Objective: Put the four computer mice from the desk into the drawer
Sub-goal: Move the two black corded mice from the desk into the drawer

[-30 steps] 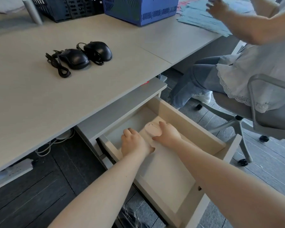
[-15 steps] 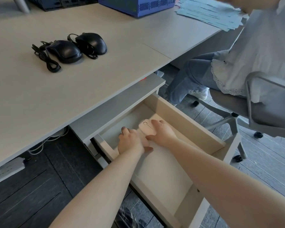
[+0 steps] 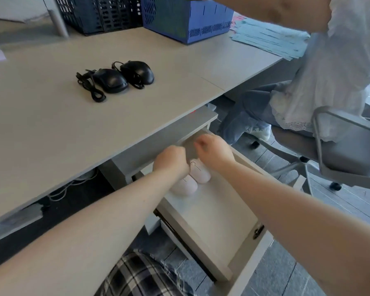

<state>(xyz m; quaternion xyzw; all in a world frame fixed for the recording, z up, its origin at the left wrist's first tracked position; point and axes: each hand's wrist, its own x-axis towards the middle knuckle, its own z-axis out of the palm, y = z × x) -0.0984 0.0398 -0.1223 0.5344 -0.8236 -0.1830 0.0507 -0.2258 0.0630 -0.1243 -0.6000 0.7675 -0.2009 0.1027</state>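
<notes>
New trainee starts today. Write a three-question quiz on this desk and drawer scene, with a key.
1. True or false: both black wired computer mice lie on the pale grey desk top.
2. How many pale pink wireless mice lie inside the open light wooden drawer?
A. none
B. one
C. two
3. Fill in: the left hand and right hand hover above the pink mice, holding ____.

Key: 1 true; 2 C; 3 nothing.
</notes>
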